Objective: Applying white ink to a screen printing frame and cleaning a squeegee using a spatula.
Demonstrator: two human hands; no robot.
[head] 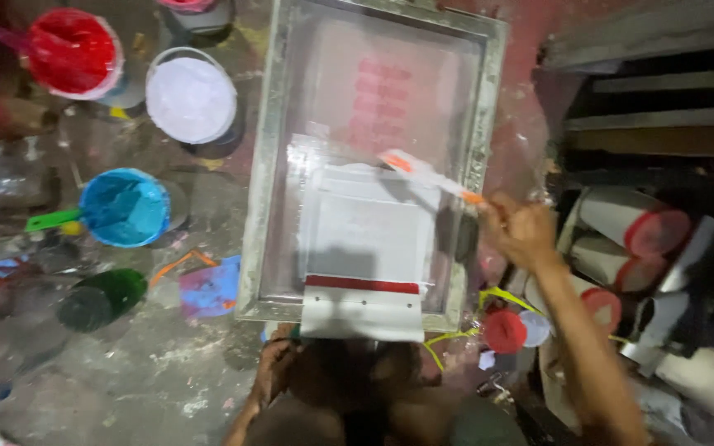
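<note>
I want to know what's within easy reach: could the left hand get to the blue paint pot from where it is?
Probably yes. The left hand sits at the screen frame's near corner; open floor lies between it and the blue paint pot.

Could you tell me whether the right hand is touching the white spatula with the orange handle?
Touching: the head view shows the right hand gripping the spatula at its handle end.

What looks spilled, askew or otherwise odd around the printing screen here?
Nothing looks knocked over. The floor is splattered with dried paint. The blue paint tub, red tub and white tub sit upright. The right hand holds a spatula over the framed screen.
</note>
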